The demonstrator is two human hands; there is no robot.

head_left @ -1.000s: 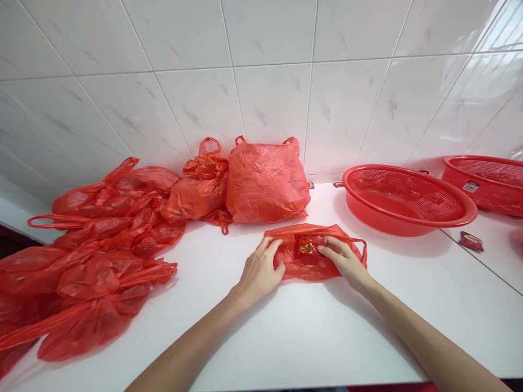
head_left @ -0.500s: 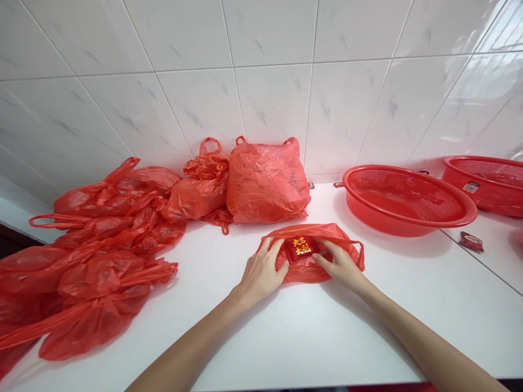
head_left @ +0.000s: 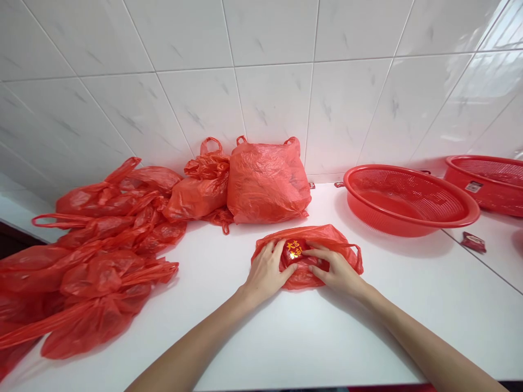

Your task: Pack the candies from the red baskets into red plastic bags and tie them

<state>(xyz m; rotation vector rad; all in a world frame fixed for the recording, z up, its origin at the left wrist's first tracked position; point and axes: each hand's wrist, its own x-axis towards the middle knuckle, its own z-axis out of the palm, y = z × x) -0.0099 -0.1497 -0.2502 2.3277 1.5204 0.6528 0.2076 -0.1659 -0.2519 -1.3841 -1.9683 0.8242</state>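
"So, what lies at the far left?"

"A heap of loose red plastic carrier bags [head_left: 90, 272] on the white counter [head_left: 368, 337], spreading toward the near left edge. Next along, against the tiled wall [head_left: 265, 71], stand a knotted red bag [head_left: 196, 196] and a full, bulging red bag [head_left: 267, 182], handles up."

"State of the hands?"

"Left hand [head_left: 265, 269], near centre: fingers spread and curled over a crumpled red bag [head_left: 302, 280], holding it. Right hand [head_left: 335, 269]: fingers drawn narrower, holding the same bag from the opposite side."

"Location of the packet?"

"A red packet [head_left: 293, 250] with gold characters sits inside the crumpled red bag, between the two hands and partly covered by the plastic."

"And further right?"

"A red mesh basket [head_left: 408, 198] rests on the counter at the far side. Beyond it, at the far right, are a second red mesh basket [head_left: 486, 182] and, on the near side of that, a small red sachet [head_left: 474, 242]."
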